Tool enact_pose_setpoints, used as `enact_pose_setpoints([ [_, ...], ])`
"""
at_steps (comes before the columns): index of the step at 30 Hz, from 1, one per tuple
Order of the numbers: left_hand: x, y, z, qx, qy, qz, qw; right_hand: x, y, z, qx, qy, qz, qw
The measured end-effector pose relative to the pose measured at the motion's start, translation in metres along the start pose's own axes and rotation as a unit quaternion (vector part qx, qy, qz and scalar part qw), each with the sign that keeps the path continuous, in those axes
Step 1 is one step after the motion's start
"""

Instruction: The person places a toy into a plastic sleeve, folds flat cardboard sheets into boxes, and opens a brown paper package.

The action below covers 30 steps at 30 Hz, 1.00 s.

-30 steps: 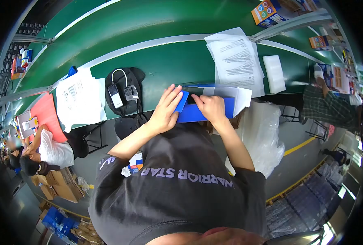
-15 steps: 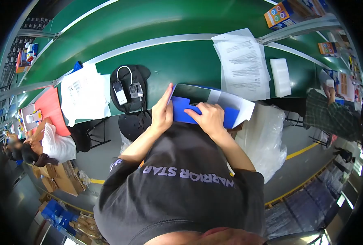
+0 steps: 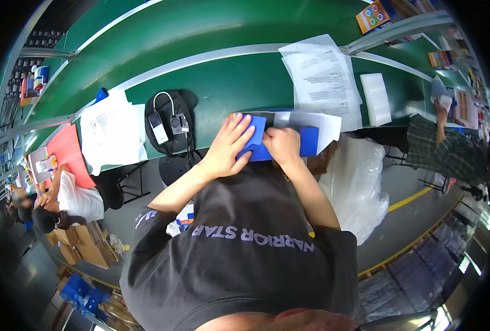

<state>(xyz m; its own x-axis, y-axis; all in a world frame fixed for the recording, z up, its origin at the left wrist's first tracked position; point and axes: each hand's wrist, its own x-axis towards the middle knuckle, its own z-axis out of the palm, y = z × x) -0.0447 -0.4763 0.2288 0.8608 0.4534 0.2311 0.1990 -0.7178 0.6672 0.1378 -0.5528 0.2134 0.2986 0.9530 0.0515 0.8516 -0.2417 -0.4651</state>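
Observation:
A blue cardboard box [image 3: 309,141] with a white inside is held in front of my body, at the near edge of the green table. My left hand [image 3: 227,144] is on its left end, fingers stretched over a folded blue flap [image 3: 257,130] and thumb on the front side. With curled fingers, my right hand [image 3: 283,147] grips the front wall near the middle; its fingertips are partly hidden. A white flap [image 3: 329,131] sticks out at the box's right end.
Printed sheets [image 3: 325,77] and a white foam block [image 3: 376,99] lie right of the box. Leftward are a black cap [image 3: 187,102] with a cabled device and more papers [image 3: 112,129]. Clear plastic wrapping [image 3: 358,187] hangs at the right. Other people sit on both sides.
My left hand has moved from the upright left end onto the blue flap, which is now folded inward. My right hand has curled its fingers more tightly at the front wall.

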Motion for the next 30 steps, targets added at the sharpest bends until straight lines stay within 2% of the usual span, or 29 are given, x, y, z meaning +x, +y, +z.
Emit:
enact_pose_setpoints([
  [6, 0.008, 0.004, -0.014, 0.136, -0.033, -0.081, 0.987, 0.015, -0.011, 0.010, 0.039, 0.056, -0.042, 0.997],
  [8, 0.006, 0.002, -0.016, 0.144, -0.024, -0.069, 0.987, 0.013, -0.012, 0.009, 0.067, 0.076, -0.080, 0.992],
  [11, 0.004, 0.005, -0.022, 0.127, -0.012, -0.080, 0.989, -0.002, -0.014, -0.014, 0.191, 0.241, -0.176, 0.935],
  [12, 0.002, 0.003, -0.024, 0.126, -0.010, -0.081, 0.989, -0.013, -0.012, -0.036, 0.162, 0.305, -0.180, 0.921],
  [13, 0.000, 0.000, -0.027, 0.109, -0.011, -0.085, 0.990, -0.025, -0.004, -0.059, 0.137, 0.319, -0.149, 0.926],
  [15, -0.002, -0.001, -0.032, 0.082, -0.019, -0.088, 0.993, -0.031, 0.046, -0.057, 0.295, 0.354, 0.069, 0.885],
  [16, -0.005, -0.006, -0.031, 0.082, -0.021, -0.090, 0.992, -0.016, 0.061, -0.061, 0.434, 0.293, 0.117, 0.844],
  [17, -0.007, -0.013, -0.027, 0.035, 0.004, -0.085, 0.996, 0.000, 0.069, -0.061, 0.562, 0.226, 0.160, 0.779],
  [19, -0.010, -0.027, -0.018, -0.035, 0.067, -0.085, 0.994, 0.011, 0.084, -0.033, 0.626, 0.109, 0.148, 0.758],
  [20, -0.012, -0.032, -0.017, -0.052, 0.095, -0.091, 0.990, 0.014, 0.081, -0.030, 0.697, 0.022, 0.128, 0.706],
  [21, -0.014, -0.037, -0.017, -0.069, 0.122, -0.098, 0.985, 0.014, 0.078, -0.029, 0.697, 0.019, 0.127, 0.705],
  [23, -0.015, -0.044, -0.021, -0.097, 0.164, -0.135, 0.972, 0.014, 0.073, -0.027, 0.649, -0.009, 0.061, 0.758],
  [26, -0.009, -0.049, -0.022, -0.202, 0.200, -0.218, 0.934, 0.015, 0.070, -0.012, 0.679, -0.036, 0.020, 0.733],
  [27, -0.006, -0.056, -0.020, -0.221, 0.194, -0.241, 0.925, 0.015, 0.066, -0.006, 0.664, -0.032, 0.046, 0.746],
  [29, -0.005, -0.064, -0.016, -0.243, 0.204, -0.264, 0.911, 0.016, 0.063, -0.002, 0.583, -0.044, 0.086, 0.806],
  [30, -0.007, -0.068, -0.012, -0.233, 0.175, -0.279, 0.915, 0.022, 0.062, -0.001, 0.435, 0.000, -0.007, 0.900],
])
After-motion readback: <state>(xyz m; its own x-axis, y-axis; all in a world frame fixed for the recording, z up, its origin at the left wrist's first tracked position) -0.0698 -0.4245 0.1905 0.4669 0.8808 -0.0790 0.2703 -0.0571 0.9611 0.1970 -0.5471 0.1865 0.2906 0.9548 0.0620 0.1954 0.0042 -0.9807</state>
